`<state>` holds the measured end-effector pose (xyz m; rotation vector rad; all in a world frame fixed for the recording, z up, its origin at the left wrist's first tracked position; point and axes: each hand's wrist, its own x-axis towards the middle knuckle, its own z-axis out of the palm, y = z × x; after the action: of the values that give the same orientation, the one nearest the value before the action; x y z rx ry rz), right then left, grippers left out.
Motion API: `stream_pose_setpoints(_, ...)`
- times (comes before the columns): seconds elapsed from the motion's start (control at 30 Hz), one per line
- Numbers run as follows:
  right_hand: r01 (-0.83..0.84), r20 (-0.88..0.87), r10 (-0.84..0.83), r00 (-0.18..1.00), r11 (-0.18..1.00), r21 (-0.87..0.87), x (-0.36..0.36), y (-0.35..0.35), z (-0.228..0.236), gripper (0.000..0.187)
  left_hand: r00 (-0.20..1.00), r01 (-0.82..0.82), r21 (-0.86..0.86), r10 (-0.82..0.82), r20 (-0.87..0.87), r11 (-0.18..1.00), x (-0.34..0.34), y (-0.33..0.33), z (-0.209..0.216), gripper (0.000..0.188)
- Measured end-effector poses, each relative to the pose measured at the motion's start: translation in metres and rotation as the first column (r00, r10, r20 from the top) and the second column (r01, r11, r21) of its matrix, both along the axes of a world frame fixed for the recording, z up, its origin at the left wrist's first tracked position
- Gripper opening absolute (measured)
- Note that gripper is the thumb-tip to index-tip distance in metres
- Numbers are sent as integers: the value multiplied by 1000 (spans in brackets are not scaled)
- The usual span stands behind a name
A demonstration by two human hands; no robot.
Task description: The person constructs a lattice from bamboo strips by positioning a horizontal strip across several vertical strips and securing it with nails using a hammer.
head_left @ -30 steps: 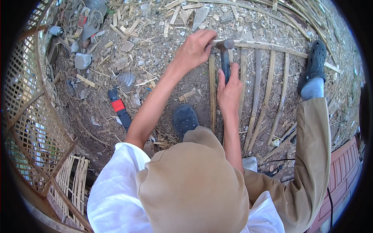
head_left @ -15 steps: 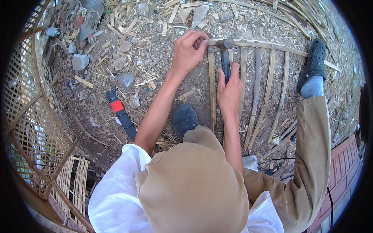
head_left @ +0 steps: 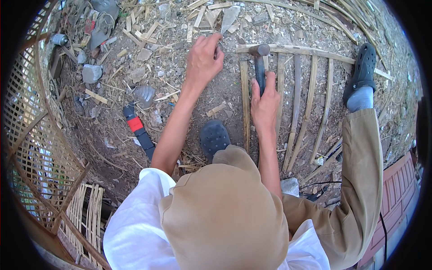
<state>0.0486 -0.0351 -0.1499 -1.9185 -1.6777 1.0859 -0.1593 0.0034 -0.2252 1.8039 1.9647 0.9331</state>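
Observation:
My right hand (head_left: 265,105) is wrapped round the dark handle of a hammer (head_left: 260,63). Its metal head lies over the left part of a long pale bamboo strip (head_left: 301,51). Several bamboo slats (head_left: 310,96) run from beneath that strip toward me, spaced side by side. Left of the strip's end, and apart from it, is my left hand (head_left: 203,63) with its fingers curled together. Whatever those fingers may hold is too small or hidden to name. At the strip's right end, my right foot in a dark clog (head_left: 365,67) presses on it.
Wood chips and stones litter the ground. A black-and-red strap-like thing (head_left: 135,124) lies left of my left forearm. A woven lattice panel (head_left: 33,148) stands at the far left, with a stack of slats (head_left: 85,211) below it. Long strips (head_left: 346,20) lie at the back right.
My left hand has let go of the bamboo strip's left end and moved left, away from it. The hammer and my right hand have barely shifted.

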Motion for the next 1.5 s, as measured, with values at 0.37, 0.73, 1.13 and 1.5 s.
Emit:
stream_pose_setpoints(0.37,9,6,-9,1000,1000,-16,-1,0,-1,24,993,97,83,-103,60,992,-2,5,-12,40)
stream_pose_setpoints(0.73,2,14,-2,1000,1000,9,-1,0,1,24,938,-96,2,90,335,995,10,4,11,39)
stream_pose_setpoints(1.13,25,-13,-25,1000,1000,-11,-1,-1,-1,26,762,-166,5,125,635,986,52,11,-2,43)
stream_pose_setpoints(1.5,23,-25,-22,999,1000,10,0,-1,-4,26,620,-323,-68,266,738,944,73,3,-31,41)
